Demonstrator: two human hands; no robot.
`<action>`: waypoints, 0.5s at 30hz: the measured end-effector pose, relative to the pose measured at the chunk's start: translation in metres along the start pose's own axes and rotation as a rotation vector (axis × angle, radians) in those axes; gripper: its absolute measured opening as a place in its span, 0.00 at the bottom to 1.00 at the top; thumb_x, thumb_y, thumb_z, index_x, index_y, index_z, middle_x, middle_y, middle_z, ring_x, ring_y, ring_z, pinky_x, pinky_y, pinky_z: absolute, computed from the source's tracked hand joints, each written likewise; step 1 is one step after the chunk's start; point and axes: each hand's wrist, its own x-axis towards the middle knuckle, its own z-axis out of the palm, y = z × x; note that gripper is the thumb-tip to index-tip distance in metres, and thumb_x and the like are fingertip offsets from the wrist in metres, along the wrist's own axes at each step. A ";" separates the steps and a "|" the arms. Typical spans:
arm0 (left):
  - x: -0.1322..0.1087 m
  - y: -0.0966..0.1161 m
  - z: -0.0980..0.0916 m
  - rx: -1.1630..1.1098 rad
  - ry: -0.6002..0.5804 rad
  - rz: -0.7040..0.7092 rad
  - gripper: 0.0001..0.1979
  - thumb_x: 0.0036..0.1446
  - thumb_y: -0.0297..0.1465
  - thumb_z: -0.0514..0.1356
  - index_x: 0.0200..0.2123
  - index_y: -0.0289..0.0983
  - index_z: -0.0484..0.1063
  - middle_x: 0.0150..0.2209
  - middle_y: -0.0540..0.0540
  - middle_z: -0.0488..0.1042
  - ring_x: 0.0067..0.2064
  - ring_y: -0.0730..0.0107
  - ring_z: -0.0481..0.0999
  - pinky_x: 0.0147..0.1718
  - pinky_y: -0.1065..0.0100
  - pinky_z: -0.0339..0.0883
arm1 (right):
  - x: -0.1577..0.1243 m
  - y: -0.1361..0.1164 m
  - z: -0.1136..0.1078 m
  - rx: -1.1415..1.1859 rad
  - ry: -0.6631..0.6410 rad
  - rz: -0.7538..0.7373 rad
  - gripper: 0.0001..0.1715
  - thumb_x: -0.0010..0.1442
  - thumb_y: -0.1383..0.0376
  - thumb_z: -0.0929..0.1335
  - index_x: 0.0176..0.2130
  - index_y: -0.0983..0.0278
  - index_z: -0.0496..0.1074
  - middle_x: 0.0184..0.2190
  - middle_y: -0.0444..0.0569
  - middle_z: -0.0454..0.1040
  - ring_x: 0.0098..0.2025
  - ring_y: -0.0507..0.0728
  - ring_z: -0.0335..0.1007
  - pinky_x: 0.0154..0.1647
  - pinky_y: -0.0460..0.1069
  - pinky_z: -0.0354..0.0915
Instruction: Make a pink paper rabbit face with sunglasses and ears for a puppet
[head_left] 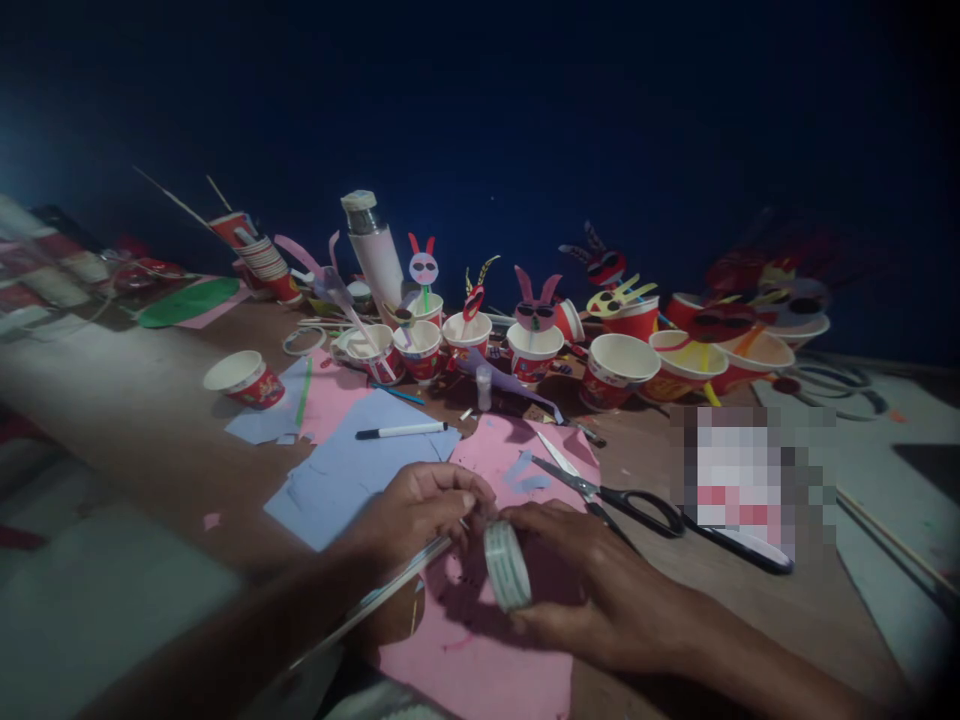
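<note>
My left hand (427, 500) is closed, with thumb and fingers pinched together on a thin pale stick (371, 602) that slants down toward me. In my right hand (600, 575) a roll of clear tape (507, 568) is gripped between thumb and fingers. The fingertips of both hands are close together by the roll's upper edge; whether a strip of tape runs between them I cannot tell. Beneath the hands lies pink paper (487, 685) with cut edges. Black-handled scissors (641, 510) rest partly open to the right, their blades over the paper.
Blue paper (307, 500) and a marker (401, 431) lie left of the hands. Behind stand several paper cups (534, 352), some with animal-face cutouts (424, 268), and a flask (377, 262). One cup (259, 385) sits apart at left. A glue-like small bottle (484, 388) stands mid-table.
</note>
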 end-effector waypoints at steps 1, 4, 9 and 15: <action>-0.001 0.001 0.000 -0.030 -0.007 -0.002 0.08 0.48 0.30 0.62 0.31 0.31 0.73 0.27 0.46 0.73 0.22 0.76 0.70 0.21 0.74 0.64 | 0.000 0.000 0.000 0.030 -0.003 0.015 0.29 0.50 0.59 0.71 0.52 0.59 0.66 0.46 0.50 0.74 0.44 0.60 0.71 0.40 0.50 0.65; -0.003 0.002 0.000 -0.098 -0.033 0.020 0.12 0.45 0.26 0.62 0.37 0.32 0.73 0.30 0.45 0.73 0.24 0.75 0.71 0.22 0.74 0.64 | 0.000 0.001 -0.001 0.082 -0.006 0.048 0.29 0.51 0.59 0.71 0.52 0.58 0.65 0.48 0.49 0.73 0.45 0.59 0.71 0.41 0.50 0.66; -0.004 -0.001 0.000 -0.123 -0.108 0.093 0.16 0.47 0.26 0.64 0.42 0.33 0.72 0.34 0.45 0.72 0.28 0.73 0.72 0.26 0.74 0.66 | -0.002 0.004 0.002 0.059 -0.003 0.049 0.35 0.49 0.59 0.72 0.55 0.59 0.63 0.49 0.51 0.73 0.48 0.61 0.70 0.42 0.50 0.66; -0.004 -0.001 0.000 -0.046 -0.061 0.067 0.10 0.48 0.26 0.64 0.37 0.32 0.73 0.30 0.47 0.73 0.26 0.76 0.72 0.26 0.75 0.65 | -0.002 0.004 0.003 0.094 -0.013 0.043 0.35 0.49 0.61 0.72 0.55 0.61 0.64 0.48 0.53 0.73 0.48 0.62 0.70 0.44 0.52 0.66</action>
